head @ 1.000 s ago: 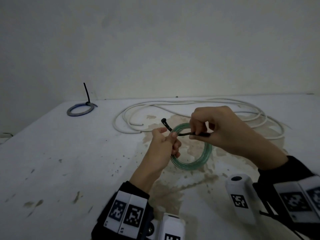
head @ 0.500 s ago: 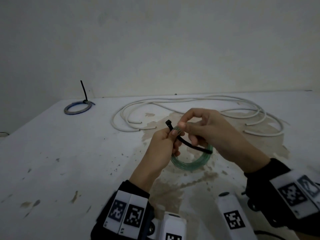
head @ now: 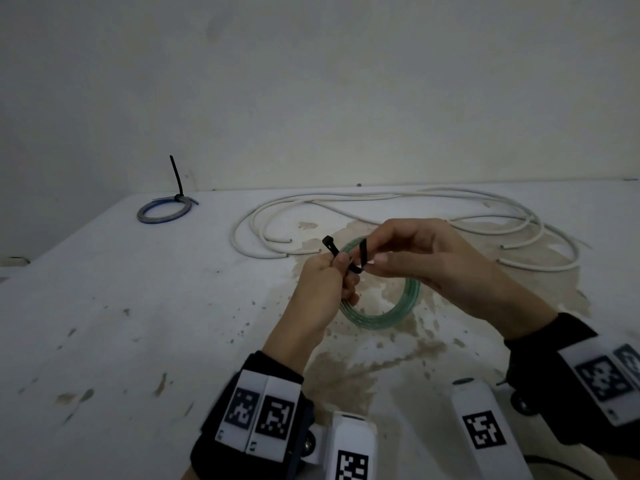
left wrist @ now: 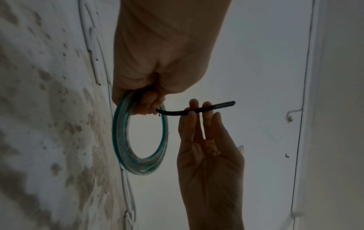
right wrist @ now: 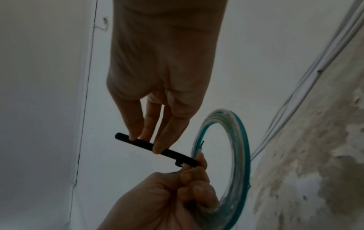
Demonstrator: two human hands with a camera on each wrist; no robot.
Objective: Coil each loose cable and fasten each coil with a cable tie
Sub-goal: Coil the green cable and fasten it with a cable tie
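Our left hand (head: 322, 285) grips the coiled green translucent cable (head: 398, 311); our right hand (head: 426, 258) pinches the thin black plastic cable tie (head: 362, 258).

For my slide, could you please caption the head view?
Left hand grips green coil; right hand bends black tie.

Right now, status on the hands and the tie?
Left hand grips green coil and tie head. Right hand pinches black cable tie tail. Not looped shut. White cable uncoiled.
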